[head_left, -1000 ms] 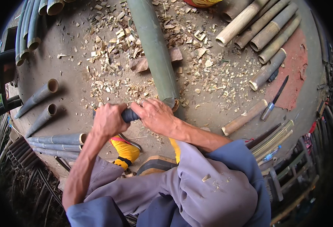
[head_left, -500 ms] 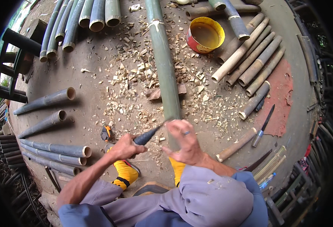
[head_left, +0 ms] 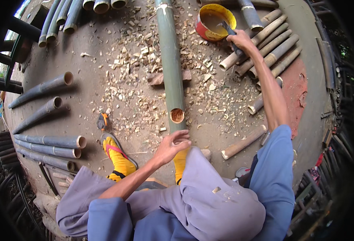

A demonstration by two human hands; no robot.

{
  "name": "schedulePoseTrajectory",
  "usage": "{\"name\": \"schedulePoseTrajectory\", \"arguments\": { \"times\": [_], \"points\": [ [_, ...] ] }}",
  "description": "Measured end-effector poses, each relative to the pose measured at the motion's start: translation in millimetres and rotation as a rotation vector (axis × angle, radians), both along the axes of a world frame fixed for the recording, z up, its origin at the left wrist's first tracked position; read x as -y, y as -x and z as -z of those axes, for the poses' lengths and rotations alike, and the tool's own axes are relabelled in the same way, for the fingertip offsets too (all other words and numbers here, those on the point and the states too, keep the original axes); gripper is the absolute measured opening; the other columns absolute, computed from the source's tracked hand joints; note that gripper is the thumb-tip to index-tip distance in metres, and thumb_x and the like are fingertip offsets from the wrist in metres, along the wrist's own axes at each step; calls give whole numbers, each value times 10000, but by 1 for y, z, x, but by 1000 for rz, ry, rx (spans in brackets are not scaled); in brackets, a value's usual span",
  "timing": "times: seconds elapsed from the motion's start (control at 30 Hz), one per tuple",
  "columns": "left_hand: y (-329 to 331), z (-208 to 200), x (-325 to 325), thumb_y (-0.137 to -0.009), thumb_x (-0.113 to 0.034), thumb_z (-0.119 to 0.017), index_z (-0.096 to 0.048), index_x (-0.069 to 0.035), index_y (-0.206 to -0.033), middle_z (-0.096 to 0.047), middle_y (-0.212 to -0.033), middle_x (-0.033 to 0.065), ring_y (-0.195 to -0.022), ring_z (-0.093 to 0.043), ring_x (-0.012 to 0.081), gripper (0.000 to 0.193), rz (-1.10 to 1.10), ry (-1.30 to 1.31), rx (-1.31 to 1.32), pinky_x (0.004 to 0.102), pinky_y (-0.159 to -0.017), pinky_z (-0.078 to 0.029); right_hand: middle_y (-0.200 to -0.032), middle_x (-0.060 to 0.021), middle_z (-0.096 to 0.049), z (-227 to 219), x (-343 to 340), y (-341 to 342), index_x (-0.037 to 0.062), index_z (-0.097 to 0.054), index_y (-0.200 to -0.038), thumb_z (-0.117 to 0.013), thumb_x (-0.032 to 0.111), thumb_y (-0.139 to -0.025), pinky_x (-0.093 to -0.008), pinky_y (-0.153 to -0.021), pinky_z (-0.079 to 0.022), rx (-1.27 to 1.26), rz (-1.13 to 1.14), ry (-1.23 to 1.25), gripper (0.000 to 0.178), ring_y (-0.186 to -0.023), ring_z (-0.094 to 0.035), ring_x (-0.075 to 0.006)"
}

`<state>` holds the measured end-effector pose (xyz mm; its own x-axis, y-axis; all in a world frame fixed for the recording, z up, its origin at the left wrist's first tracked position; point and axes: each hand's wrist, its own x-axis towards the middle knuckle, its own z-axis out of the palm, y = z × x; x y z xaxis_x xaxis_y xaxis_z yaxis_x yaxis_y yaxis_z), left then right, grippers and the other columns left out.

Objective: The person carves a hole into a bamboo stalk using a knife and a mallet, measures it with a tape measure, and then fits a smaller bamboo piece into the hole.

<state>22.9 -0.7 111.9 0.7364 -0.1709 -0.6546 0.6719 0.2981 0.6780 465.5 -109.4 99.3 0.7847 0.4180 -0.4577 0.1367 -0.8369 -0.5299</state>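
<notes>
The person's right hand was stretched far forward to the yellow-and-red bucket, its grip closed round a dark-handled tool whose end dipped over the bucket's rim into the brownish liquid inside. The bucket stood on the ground just beside a row of pale cut bamboo pieces lying side by side. The left hand hung near the body with its fingers loosely curled and holding nothing, just below the near, hollow end of the long green bamboo pole. Whether it touched that end could not be told. The pole ran straight away from the person across the dirt floor, resting over a small wooden block, with pale wood chips scattered thickly on both sides. Darker bamboo tubes lay in a stack to the left, well apart from the pole. The person's feet wore yellow socks in sandals, near the pole's open end
</notes>
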Motion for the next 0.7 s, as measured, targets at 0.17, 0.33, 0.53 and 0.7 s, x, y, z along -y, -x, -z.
{"name": "schedulePoseTrajectory", "arguments": {
  "times": [0.17,0.33,0.53,0.7],
  "points": [
    [-5,10,14,-838,-353,-657,-257,17,-1440,-408,-1408,177,-1291,-423,253,812,-248,437,26,384,-1067,-333,-813,-166,-614,-25,-1,132,-31,-483,-1204,-566,187,-742,-362,-583,-473,301,-112,-247,518,-685,-607,-233],
    [-22,21,42,-861,-476,-612,-245,-10,-1445,-357,-1452,146,-1335,-356,258,832,-528,834,12,461,-1072,-319,-852,-168,-618,-41,72,264,177,-416,-1393,-613,135,-746,-391,-612,-516,-127,-690,-101,678,-701,-626,-297],
    [-49,40,70,-997,-300,-433,-424,-43,-1324,-450,-1369,102,-1278,-431,225,416,-934,1143,-218,381,-1102,-353,-971,-136,-629,-34,45,227,279,-389,-1401,-593,184,-803,-411,-610,-528,285,-1380,152,639,-811,-640,-311],
    [-65,20,60,-995,-291,-441,-452,-37,-1264,-499,-1302,104,-1233,-483,223,370,-1081,1074,-375,365,-1074,-399,-870,-129,-648,-23,18,204,279,-401,-1383,-586,167,-793,-421,-568,-511,4,-1439,189,628,-670,-650,-311]
  ]
}}
